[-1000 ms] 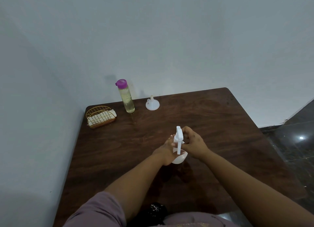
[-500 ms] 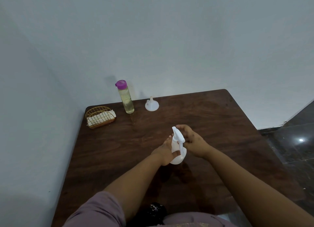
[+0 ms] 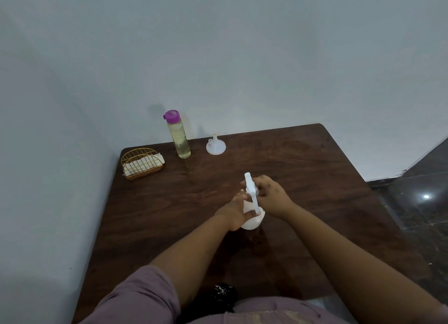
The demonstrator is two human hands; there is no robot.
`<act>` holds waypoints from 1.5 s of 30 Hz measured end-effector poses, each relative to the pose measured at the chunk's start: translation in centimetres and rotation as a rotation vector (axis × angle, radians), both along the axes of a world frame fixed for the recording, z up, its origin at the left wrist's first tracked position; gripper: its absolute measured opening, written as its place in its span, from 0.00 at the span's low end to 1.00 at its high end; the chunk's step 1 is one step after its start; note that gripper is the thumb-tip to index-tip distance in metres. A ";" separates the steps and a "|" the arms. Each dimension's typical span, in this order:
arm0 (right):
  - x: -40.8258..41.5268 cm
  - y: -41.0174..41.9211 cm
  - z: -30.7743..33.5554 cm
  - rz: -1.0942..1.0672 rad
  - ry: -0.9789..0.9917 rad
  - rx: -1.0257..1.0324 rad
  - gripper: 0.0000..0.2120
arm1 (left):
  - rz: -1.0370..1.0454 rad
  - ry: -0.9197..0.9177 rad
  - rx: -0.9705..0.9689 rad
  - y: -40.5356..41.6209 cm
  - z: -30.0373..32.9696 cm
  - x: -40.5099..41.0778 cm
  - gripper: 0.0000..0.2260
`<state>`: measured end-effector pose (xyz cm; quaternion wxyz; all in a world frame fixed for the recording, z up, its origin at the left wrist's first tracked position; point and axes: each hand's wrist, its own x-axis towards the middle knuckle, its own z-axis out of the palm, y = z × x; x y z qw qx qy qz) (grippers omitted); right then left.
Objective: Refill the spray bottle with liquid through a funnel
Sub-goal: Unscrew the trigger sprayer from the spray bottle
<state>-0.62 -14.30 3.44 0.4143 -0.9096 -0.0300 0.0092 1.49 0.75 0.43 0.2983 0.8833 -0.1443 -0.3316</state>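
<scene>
spray bottle (image 3: 253, 220), white and rounded, stands at the middle of the dark wooden table (image 3: 315, 178). the left hand (image 3: 234, 211) wraps its body from the left; the right hand (image 3: 271, 195) curls round its white trigger head (image 3: 250, 186). far left, a capped bottle of yellow liquid (image 3: 179, 135), then a white funnel (image 3: 215, 146) lying mouth down.

A gold wire basket (image 3: 141, 163) holding white napkins (image 3: 145, 164) sits at the table's (image 3: 315, 178) far-left corner.
</scene>
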 end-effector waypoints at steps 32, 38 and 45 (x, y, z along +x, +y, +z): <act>-3.4 -1.7 5.8 -0.584 -0.374 0.908 0.13 | 0.073 -0.034 0.019 0.1 -0.1 -0.4 0.35; -3.8 -2.5 6.4 -0.580 -0.350 1.019 0.12 | 0.133 -0.079 0.062 -0.1 0.6 -1.1 0.36; -4.3 -3.7 6.7 -0.558 -0.356 1.075 0.14 | 0.239 -0.155 0.029 -0.7 1.6 -1.6 0.32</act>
